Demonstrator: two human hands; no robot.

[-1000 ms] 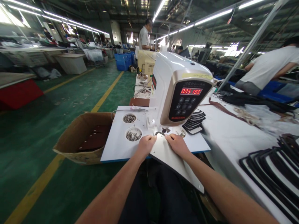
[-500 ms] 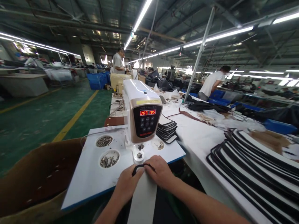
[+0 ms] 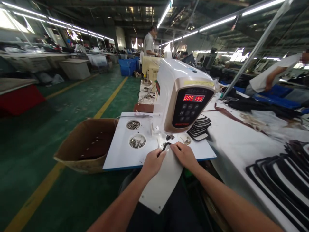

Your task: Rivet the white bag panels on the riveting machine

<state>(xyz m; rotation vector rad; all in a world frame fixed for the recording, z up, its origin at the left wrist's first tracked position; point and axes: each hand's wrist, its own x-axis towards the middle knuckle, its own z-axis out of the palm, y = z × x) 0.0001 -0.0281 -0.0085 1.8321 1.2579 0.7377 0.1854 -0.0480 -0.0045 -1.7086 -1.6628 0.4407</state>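
Both my hands hold a long off-white panel (image 3: 166,175), its far end edged in black, against the lower die of a white fastener press (image 3: 166,96). My left hand (image 3: 154,162) pinches the left corner between thumb and fingers. On the right corner my right hand (image 3: 185,157) grips in the same way. One small metal fastener shows on the panel between the hands, and two more sit at its near end, over my lap. The press display reads 005195. Metal parts fill a front cup (image 3: 137,141) and a back cup (image 3: 133,125) in the white worktop (image 3: 120,151).
A brown open carton (image 3: 87,166) with dark brown pieces stands left of the worktop. Black-edged panels are stacked beside the press (image 3: 200,128) and on the right-hand table (image 3: 277,177). One person (image 3: 148,43) stands behind the press; another person (image 3: 267,75) leans over at the right.
The view has swung left, so the press and hands appear farther right. The panel's near end has come into view. Both hands still hold its far end, with a fastener now visible there.
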